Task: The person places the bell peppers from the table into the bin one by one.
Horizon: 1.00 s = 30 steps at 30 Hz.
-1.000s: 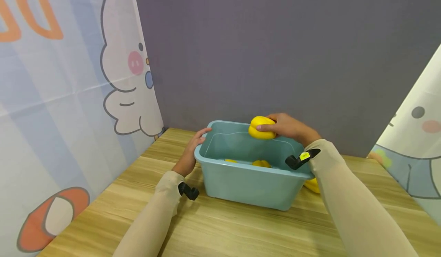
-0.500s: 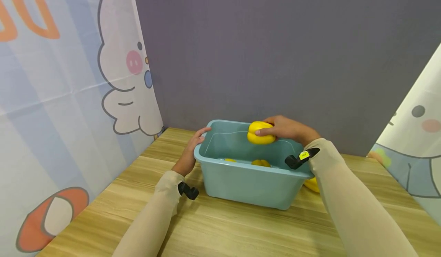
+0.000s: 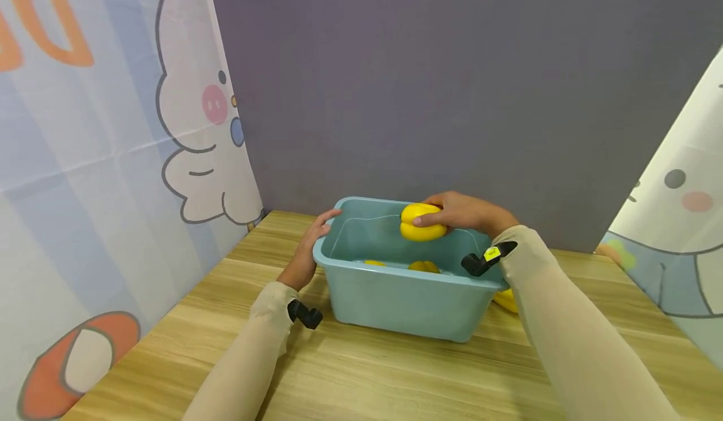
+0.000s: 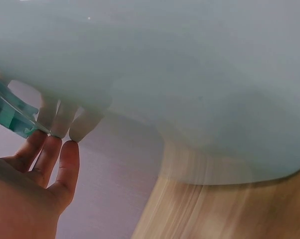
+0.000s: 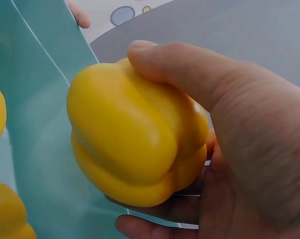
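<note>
A yellow bell pepper (image 5: pixel 122 137) is held over the opening of a blue-green plastic tub (image 3: pixel 403 298), close to the middle of the tub's far long edge. The right hand (image 3: pixel 473 213) grips it firmly, thumb on the near side and fingers on the far side and beneath; this opposed hold probably suits a smooth, rounded body that could roll out of a lighter pinch. The pepper is plump and glossy, with broad lobes divided by deep grooves; no stalk shows.

The left hand (image 3: pixel 307 248) lies along the tub's left short edge, its fingers extended toward the far-left corner and their tips against the outer wall, presumably to steady the tub. Whether its thumb crosses the rim cannot be told.

On the tub floor, partly hidden by the near wall, are a second pepper (image 3: pixel 425 266) and, left of it, a smaller visible patch of yellow (image 3: pixel 374 262). The tub stands near the far edge of the wood-grain table (image 3: pixel 361 386). Beyond its right end, a yellow object (image 3: pixel 506 301), perhaps another pepper, is partly covered by the right sleeve (image 3: pixel 556 283).
</note>
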Tool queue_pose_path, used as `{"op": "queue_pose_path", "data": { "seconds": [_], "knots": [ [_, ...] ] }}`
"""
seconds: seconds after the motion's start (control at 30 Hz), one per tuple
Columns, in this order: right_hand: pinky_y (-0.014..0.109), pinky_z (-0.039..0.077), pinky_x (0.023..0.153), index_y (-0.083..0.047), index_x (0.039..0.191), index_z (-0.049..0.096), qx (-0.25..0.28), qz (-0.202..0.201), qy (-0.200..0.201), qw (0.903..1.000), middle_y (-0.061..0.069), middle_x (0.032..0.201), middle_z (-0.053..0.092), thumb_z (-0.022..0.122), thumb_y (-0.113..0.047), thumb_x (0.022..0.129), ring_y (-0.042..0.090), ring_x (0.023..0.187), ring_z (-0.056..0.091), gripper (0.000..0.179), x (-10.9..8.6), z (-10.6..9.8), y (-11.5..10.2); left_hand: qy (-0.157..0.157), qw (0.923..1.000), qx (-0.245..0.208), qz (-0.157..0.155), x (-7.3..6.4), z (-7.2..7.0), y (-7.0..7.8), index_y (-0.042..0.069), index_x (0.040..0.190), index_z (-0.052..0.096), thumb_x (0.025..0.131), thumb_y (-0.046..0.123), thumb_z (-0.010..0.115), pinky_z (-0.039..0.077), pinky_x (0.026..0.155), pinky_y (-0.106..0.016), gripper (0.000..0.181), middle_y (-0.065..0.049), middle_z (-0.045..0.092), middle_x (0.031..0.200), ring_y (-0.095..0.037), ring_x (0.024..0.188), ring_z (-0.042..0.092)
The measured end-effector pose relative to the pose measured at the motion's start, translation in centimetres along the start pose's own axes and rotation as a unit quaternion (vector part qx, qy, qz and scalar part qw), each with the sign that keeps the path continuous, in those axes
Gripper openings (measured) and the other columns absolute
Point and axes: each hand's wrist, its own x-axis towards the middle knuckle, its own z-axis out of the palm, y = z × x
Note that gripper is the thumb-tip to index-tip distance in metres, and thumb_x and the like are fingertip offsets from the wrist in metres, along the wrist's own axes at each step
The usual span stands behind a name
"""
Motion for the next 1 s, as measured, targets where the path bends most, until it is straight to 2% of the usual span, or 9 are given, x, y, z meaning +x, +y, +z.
{"op": "queue_pose_path", "data": {
  "seconds": [0.17,0.57,0.67,0.8,0.9,1.0],
  "knots": [
    [0.044,0.05,0.083,-0.007,0.136,0.057,-0.008,-0.005,-0.011,0.9999,0.007,0.104,0.063,0.069,-0.054,0.089,0.024,0.09,0.057,0.066,0.33,0.22,-0.17,0.008,1.0,0.002,-0.005,-0.31,-0.18,0.07,0.012,0.154,0.034,0.102,0.043,0.038,0.03,0.106,-0.064,0.061,-0.007,0.025,0.16,-0.042,0.139,0.032],
    [0.042,0.051,0.082,-0.008,0.139,0.055,-0.031,0.004,-0.021,0.9993,0.008,0.109,0.063,0.068,-0.052,0.09,0.024,0.091,0.057,0.066,0.53,0.5,-0.16,0.009,1.0,-0.002,0.004,-0.6,-0.11,-0.02,0.012,0.153,0.035,0.104,0.04,0.036,0.03,0.105,-0.066,0.057,-0.011,0.026,0.16,-0.045,0.137,0.033],
    [0.041,0.052,0.085,-0.007,0.142,0.052,-0.011,0.008,-0.013,0.9998,0.01,0.12,0.062,0.066,-0.053,0.092,0.024,0.099,0.059,0.069,0.42,0.44,-0.09,0.009,0.9999,-0.005,0.001,-0.52,-0.05,-0.01,0.012,0.154,0.034,0.104,0.042,0.037,0.03,0.105,-0.066,0.059,-0.01,0.025,0.16,-0.044,0.137,0.034],
    [0.045,0.052,0.091,-0.005,0.147,0.046,0.048,0.002,0.002,0.9988,0.018,0.131,0.06,0.062,-0.051,0.096,0.029,0.112,0.061,0.07,-0.08,0.18,-0.06,0.008,1.0,-0.001,-0.002,-0.28,0.07,-0.08,0.012,0.154,0.034,0.103,0.043,0.038,0.029,0.106,-0.065,0.06,-0.006,0.025,0.16,-0.04,0.139,0.033],
    [0.047,0.051,0.093,-0.004,0.147,0.044,0.072,-0.008,0.007,0.9974,0.021,0.131,0.061,0.06,-0.048,0.098,0.031,0.115,0.061,0.068,-0.35,0.0,-0.18,0.009,0.9999,0.005,-0.002,-0.14,0.12,-0.15,0.013,0.154,0.035,0.102,0.045,0.038,0.03,0.107,-0.063,0.061,-0.003,0.025,0.16,-0.037,0.14,0.032],
    [0.046,0.052,0.092,-0.003,0.146,0.045,0.07,-0.012,0.01,0.9974,0.021,0.13,0.061,0.059,-0.046,0.1,0.03,0.114,0.062,0.065,-0.37,-0.08,-0.31,0.011,0.9999,0.008,0.001,-0.08,0.09,-0.16,0.013,0.153,0.035,0.103,0.045,0.038,0.03,0.106,-0.062,0.06,-0.003,0.026,0.16,-0.037,0.139,0.033]
  ]
}}
